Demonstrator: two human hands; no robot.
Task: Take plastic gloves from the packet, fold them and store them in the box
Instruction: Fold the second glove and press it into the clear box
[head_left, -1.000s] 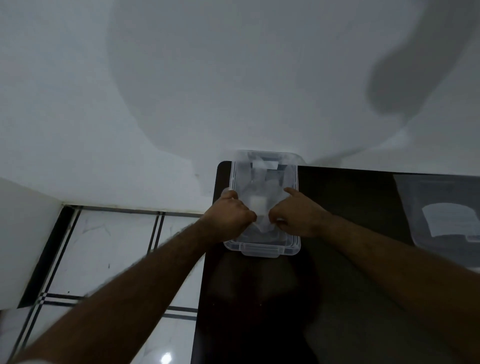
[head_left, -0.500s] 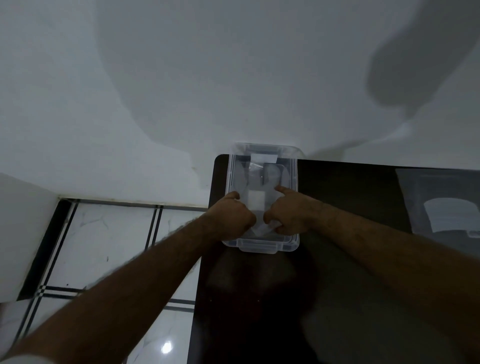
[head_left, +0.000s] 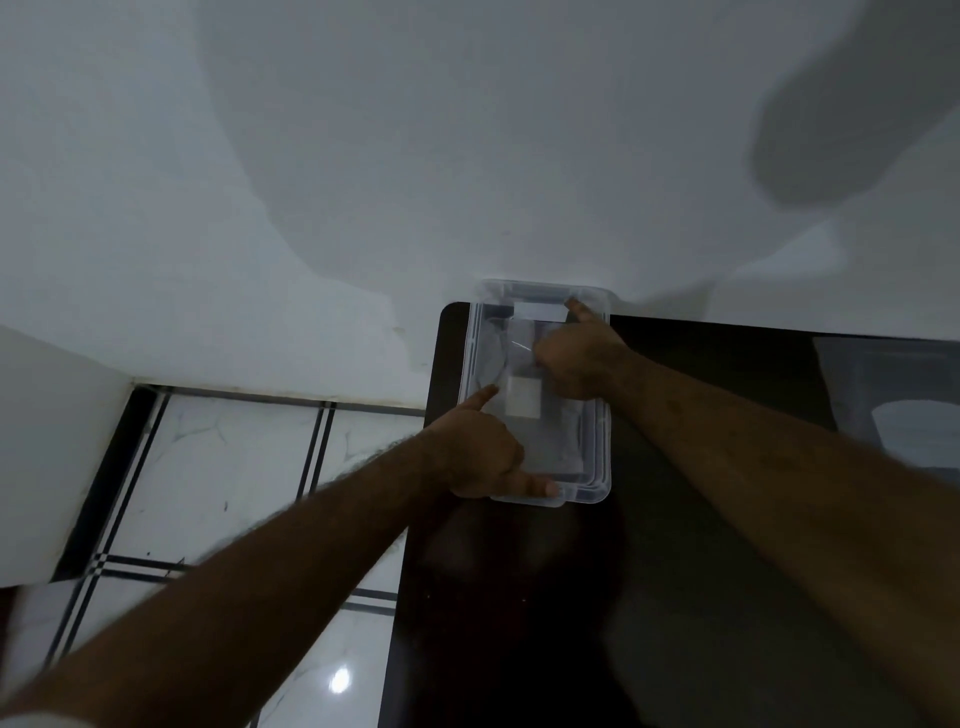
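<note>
Both hands in box (head_left: 602, 457) at worktop (head_left: 701, 597) corner. Left hand (head_left: 483, 452), right hand (head_left: 576, 358): fingers spread, pressing folded gloves (head_left: 524, 405) flat, no pinch. Risk: film springs back on release; push could slide box off edge.

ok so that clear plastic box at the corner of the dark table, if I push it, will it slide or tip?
The clear plastic box is low and wide, so tipping seems unlikely. It holds only thin folded gloves, so it is probably light and would likely slide on the glossy dark table. Its far end looks close to the white wall, which may stop it going further.
</note>
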